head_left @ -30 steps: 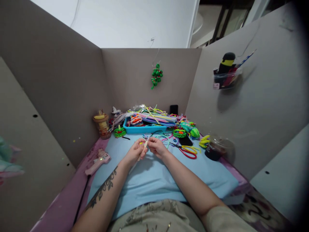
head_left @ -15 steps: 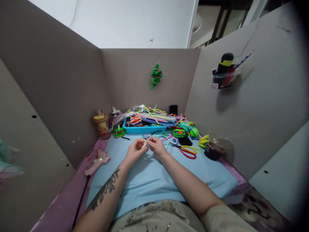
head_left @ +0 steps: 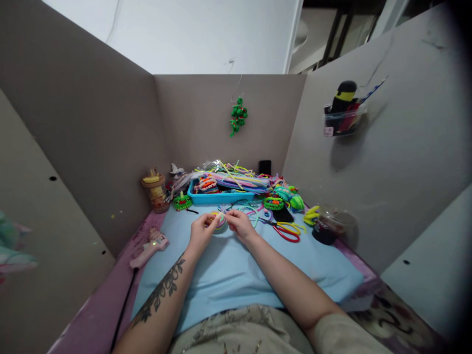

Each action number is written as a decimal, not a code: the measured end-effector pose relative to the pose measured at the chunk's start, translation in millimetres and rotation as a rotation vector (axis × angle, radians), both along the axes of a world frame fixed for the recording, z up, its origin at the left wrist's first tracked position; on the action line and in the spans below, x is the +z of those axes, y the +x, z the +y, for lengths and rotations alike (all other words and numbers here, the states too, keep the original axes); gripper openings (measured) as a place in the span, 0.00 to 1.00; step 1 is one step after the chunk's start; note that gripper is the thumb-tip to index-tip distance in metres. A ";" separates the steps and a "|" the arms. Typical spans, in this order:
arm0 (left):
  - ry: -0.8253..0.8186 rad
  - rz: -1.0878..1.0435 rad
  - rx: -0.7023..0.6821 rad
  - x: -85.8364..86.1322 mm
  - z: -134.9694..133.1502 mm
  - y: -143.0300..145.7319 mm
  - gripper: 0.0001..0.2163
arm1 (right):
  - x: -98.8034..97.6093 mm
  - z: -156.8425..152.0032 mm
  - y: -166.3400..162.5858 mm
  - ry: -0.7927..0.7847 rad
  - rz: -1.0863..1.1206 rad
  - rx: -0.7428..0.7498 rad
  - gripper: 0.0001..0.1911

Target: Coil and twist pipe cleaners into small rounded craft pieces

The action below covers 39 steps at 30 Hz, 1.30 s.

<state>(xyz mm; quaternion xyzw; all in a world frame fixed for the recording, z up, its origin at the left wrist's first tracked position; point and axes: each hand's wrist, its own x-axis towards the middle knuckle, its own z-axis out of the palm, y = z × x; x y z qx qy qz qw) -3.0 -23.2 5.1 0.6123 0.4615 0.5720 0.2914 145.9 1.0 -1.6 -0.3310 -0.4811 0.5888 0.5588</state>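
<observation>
My left hand (head_left: 201, 231) pinches a small ring-shaped piece of pastel pipe cleaners (head_left: 220, 224), with yellow, pink and green strands showing. The fingers of my right hand (head_left: 240, 226) are pinched together at the right side of that same piece. Both hands hover close together over the blue cloth (head_left: 236, 275). Just beyond them lie loose teal and pink pipe cleaners (head_left: 253, 214). Scissors with red and yellow handles (head_left: 287, 231) rest to the right of my right hand. The exact strand between my fingertips is too small to make out.
A blue tray (head_left: 221, 198) heaped with pipe cleaners (head_left: 243, 182) stands at the back. Green woven figures (head_left: 273, 203) sit beside it. A pink glue gun (head_left: 149, 249) with a black cord lies left. A cup (head_left: 154, 191) stands back left, a dark-based clear container (head_left: 326, 228) right.
My left hand has turned and shifted slightly left, bringing more of the coloured ring into sight between the hands. My right hand has stayed nearly in place.
</observation>
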 end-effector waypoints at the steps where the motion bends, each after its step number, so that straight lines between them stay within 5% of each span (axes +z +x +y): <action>1: -0.010 -0.019 -0.012 0.9 -0.2 0.4 0.12 | -0.2 0.3 0.3 -0.002 0.002 0.000 0.14; 17: -0.275 -0.134 -0.256 -2.5 3.4 3.9 0.17 | 2.0 1.6 1.9 -0.020 0.032 0.027 0.15; 29: -0.469 -0.252 -0.654 -0.4 -3.6 0.0 0.19 | 1.5 0.7 5.6 -0.021 0.043 0.159 0.15; 39: -0.219 -0.131 -0.277 -5.0 5.2 4.1 0.17 | -0.2 1.1 -2.3 -0.002 0.012 0.022 0.15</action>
